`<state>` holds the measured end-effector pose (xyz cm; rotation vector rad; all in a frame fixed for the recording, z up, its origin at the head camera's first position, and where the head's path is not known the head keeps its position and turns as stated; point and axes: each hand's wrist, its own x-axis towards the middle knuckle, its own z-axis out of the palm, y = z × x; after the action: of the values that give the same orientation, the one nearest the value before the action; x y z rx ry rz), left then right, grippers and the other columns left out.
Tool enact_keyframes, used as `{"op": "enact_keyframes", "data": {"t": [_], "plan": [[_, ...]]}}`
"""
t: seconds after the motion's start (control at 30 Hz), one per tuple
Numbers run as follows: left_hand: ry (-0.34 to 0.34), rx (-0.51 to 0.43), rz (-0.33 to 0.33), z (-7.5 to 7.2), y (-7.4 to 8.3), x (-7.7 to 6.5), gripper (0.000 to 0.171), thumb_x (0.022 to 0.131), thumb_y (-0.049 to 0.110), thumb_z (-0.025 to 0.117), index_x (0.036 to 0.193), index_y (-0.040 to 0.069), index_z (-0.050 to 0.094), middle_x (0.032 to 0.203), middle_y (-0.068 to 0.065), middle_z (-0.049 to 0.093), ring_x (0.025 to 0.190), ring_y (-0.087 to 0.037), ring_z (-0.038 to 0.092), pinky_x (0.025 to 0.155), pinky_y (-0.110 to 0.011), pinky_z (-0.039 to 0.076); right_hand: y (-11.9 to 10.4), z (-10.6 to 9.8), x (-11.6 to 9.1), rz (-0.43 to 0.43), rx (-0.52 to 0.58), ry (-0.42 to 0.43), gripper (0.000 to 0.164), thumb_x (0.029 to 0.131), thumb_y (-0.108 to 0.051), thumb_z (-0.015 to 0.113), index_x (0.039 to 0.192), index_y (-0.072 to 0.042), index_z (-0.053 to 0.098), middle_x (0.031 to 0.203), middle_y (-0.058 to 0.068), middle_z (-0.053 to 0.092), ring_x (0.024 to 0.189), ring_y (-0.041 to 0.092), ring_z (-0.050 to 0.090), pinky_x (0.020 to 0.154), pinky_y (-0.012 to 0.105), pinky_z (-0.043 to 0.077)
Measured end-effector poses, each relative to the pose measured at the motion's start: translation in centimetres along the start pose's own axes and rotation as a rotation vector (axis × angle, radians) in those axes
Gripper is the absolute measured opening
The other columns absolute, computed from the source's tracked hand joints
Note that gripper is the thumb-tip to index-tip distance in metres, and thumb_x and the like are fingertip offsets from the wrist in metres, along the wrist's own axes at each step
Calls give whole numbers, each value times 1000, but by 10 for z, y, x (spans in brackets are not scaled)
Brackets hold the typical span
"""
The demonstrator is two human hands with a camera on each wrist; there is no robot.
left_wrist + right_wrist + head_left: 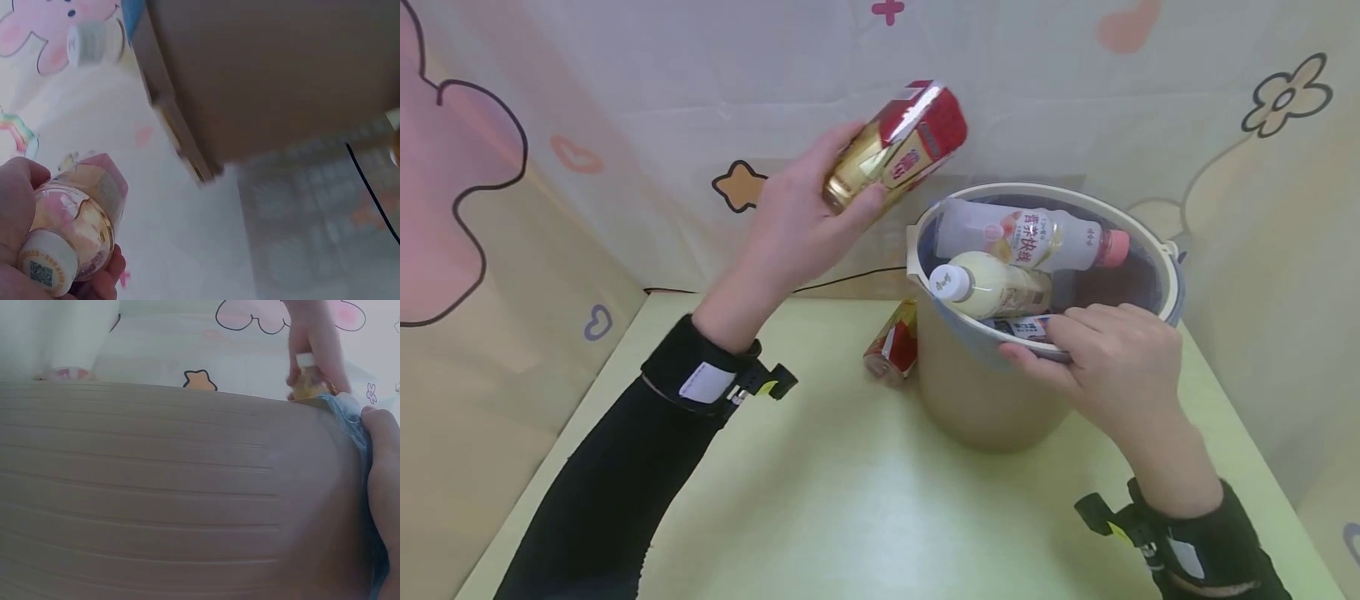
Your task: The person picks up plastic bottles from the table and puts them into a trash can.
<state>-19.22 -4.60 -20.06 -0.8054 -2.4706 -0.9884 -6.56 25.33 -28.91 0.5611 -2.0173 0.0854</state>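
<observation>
My left hand (pixel 808 204) grips a small red-and-gold drink bottle (pixel 910 137) up in the air, left of the bin. Its white cap with a printed code shows in the left wrist view, where the bottle (pixel 84 206) lies in the curled fingers. My right hand (pixel 1108 367) grips the near right rim of the beige bin (pixel 985 392), thumb on the outside and fingers over the edge. A bluish bag (pixel 353 422) lines the bin and folds over its rim. Inside lie a pink-capped bottle (pixel 1022 237), a white-capped pale yellow bottle (pixel 1000 283) and a partly hidden printed package (pixel 1022 327).
Another red-and-gold container (pixel 895 342) lies on the table against the bin's left side. The pale green table (pixel 775 483) runs up to a patterned curtain (pixel 700 75) behind. A thin black cord (pixel 850 277) crosses at the table's back.
</observation>
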Motion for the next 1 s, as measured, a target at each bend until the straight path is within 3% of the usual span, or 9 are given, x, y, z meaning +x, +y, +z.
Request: {"op": "enact_keyframes", "data": {"t": [0.13, 0.3, 0.47, 0.67, 0.9, 1.0], "plan": [[-101, -63, 101, 14, 28, 14, 68, 100, 42, 63, 160, 22, 38, 136, -5, 64, 99, -11, 60, 71, -23, 55, 1, -1, 0, 0, -3, -45, 72, 101, -69, 43, 56, -12, 42, 49, -1, 37, 44, 18, 30, 47, 31, 17], [-219, -53, 149, 33, 54, 25, 74, 100, 46, 63, 163, 25, 32, 135, -2, 63, 98, -10, 58, 73, -20, 53, 0, -2, 0, 4, 3, -70, 73, 101, -69, 43, 56, -11, 45, 49, 1, 40, 43, 19, 32, 47, 30, 18], [-294, -59, 192, 48, 74, 32, 75, 98, 46, 66, 163, 29, 32, 133, 1, 65, 102, -10, 59, 76, -21, 52, -1, -2, 0, 2, 4, -58, 74, 101, -68, 44, 55, -11, 45, 48, 2, 40, 43, 19, 32, 47, 30, 18], [-369, -13, 279, 62, 88, 33, 71, 98, 44, 67, 161, 28, 37, 133, 1, 65, 108, -10, 56, 80, -18, 49, -1, -1, 1, 1, 4, -35, 74, 101, -68, 45, 54, -10, 43, 48, 2, 39, 42, 20, 30, 47, 31, 16], [-473, 73, 269, 67, 96, 37, 60, 100, 46, 64, 156, 36, 45, 141, 5, 63, 112, -9, 55, 83, -19, 47, -3, 0, 2, 1, 8, 19, 73, 101, -67, 47, 53, -12, 38, 47, 0, 34, 42, 19, 27, 46, 32, 14], [-536, 132, 302, 69, 100, 41, 58, 100, 45, 63, 155, 38, 46, 141, 9, 63, 110, -7, 55, 83, -20, 47, -3, 0, 2, 1, 10, 22, 73, 101, -67, 47, 54, -12, 38, 48, 0, 35, 42, 19, 27, 46, 32, 15]]}}
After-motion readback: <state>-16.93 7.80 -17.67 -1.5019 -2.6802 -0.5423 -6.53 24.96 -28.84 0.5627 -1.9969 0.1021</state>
